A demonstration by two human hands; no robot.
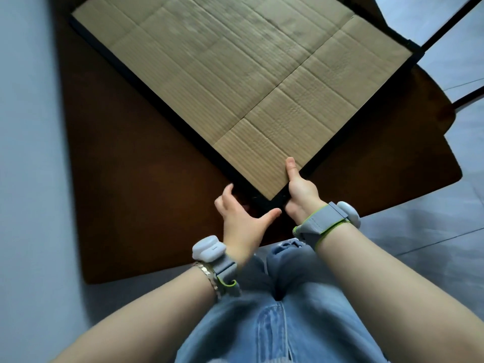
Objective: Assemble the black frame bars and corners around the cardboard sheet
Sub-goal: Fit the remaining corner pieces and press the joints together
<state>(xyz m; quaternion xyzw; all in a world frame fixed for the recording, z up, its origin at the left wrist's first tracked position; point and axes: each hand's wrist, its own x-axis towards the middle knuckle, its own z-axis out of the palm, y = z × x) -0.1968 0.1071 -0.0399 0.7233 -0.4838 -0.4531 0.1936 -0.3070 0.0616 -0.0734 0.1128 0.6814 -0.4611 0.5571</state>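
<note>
1. My right hand (301, 192) clamps the near end of the slim straight black right frame bar (353, 132). The thumb lies flat on the sheet's margin and the fingers curl underneath, out of sight.
2. My left hand (241, 218) is spread and holds nothing. Its thumb reaches toward the small black corner piece (264, 203); I cannot tell whether it touches.
3. The flat tan corrugated cardboard sheet (235, 74) lies on the dark brown wooden table (131, 192) with one corner toward me. A matching black left frame bar (157, 100) runs along its left edge.
4. Handling, as I judge it: the sheet is light and creased, so it will likely flex at its folds. The bars look stiff. I would take hold on the bars close to the corner, never mid-sheet.
5. Room: the near corner sits close to the table's near edge. Bare tabletop lies open to my left. The far right corner piece (416, 52) is near the table's right edge, where another black bar (450, 24) angles away.
</note>
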